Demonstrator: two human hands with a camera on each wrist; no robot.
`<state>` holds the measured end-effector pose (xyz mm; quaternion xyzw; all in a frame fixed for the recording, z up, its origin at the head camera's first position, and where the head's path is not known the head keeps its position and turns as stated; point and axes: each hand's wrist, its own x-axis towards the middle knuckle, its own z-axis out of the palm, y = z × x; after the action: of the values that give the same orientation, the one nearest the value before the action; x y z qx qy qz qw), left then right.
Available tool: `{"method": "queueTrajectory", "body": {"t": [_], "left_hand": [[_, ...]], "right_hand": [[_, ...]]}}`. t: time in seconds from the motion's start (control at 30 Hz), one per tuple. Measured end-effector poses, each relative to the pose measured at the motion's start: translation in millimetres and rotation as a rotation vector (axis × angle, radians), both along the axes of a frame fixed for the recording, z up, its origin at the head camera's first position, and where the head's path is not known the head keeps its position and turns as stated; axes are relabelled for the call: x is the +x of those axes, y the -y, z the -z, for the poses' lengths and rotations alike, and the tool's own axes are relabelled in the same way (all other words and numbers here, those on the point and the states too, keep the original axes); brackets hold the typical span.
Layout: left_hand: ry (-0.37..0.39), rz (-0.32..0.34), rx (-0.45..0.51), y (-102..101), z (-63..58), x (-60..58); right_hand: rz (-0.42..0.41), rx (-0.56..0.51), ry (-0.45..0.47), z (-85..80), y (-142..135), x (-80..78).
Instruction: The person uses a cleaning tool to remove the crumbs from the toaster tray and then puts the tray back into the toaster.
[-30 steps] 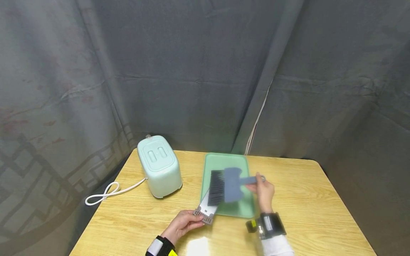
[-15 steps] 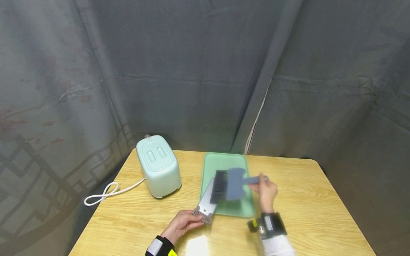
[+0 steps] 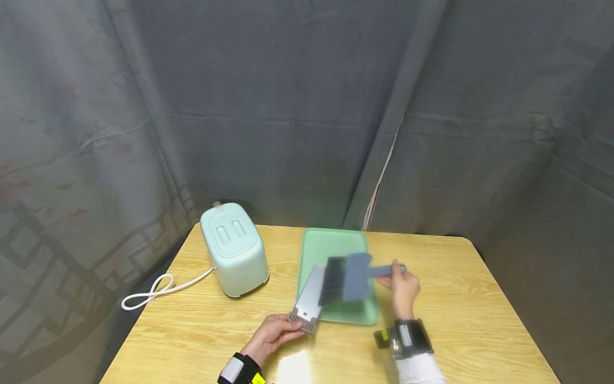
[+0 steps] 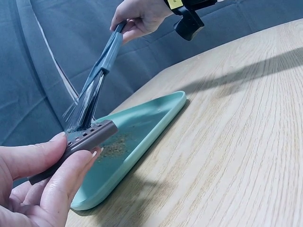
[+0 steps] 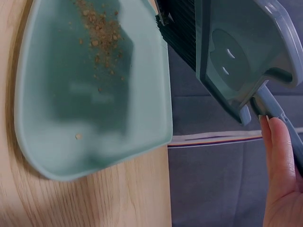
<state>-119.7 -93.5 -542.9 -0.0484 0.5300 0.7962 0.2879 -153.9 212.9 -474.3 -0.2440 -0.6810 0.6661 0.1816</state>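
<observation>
Above tray (image 3: 331,244), brush (image 3: 356,277) crosswise, bristles (image 3: 333,281) left

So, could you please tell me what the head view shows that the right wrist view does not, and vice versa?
Only the head view shows the mint appliance, its white cord and the left hand. Only the right wrist view shows the brown crumbs lying in the green tray. Both show that tray, the blue-grey brush, the right hand holding it, the wooden table and the grey curtain.
</observation>
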Motion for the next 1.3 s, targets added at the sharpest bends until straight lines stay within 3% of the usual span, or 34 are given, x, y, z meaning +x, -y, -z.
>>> {"method": "queueTrajectory", "body": {"t": [1.03,1.3], "left_hand": [[-0.009,0.001,0.012,0.0,-2.6,0.9],[0.013,-0.003,0.024,0.5,-4.6,0.6]], "right_hand": [[0.023,-0.045,-0.026,-3.6,-21.7,5.6],[0.083,-0.080,-0.081,-13.0,-30.6,9.4]]}}
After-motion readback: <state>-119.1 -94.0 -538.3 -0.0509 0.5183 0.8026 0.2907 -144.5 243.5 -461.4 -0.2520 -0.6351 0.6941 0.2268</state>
